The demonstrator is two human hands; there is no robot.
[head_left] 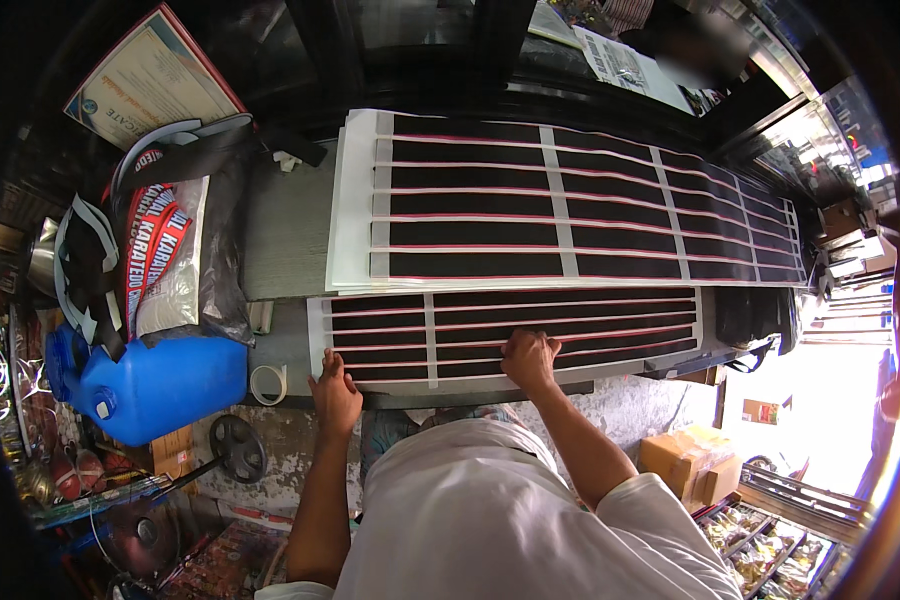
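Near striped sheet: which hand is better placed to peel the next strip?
Probably the right hand: it is curled on a strip in the middle of the near striped sheet, fingertips gripping at a strip edge. The left hand lies flat at the sheet's front left corner, seemingly just steadying it.

Cluttered shop: striped sticker sheets (570, 200)

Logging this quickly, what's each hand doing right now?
Left hand: flat on the near sheet's edge, holding nothing.
Right hand: fingers curled on a black strip; grip cannot be told.
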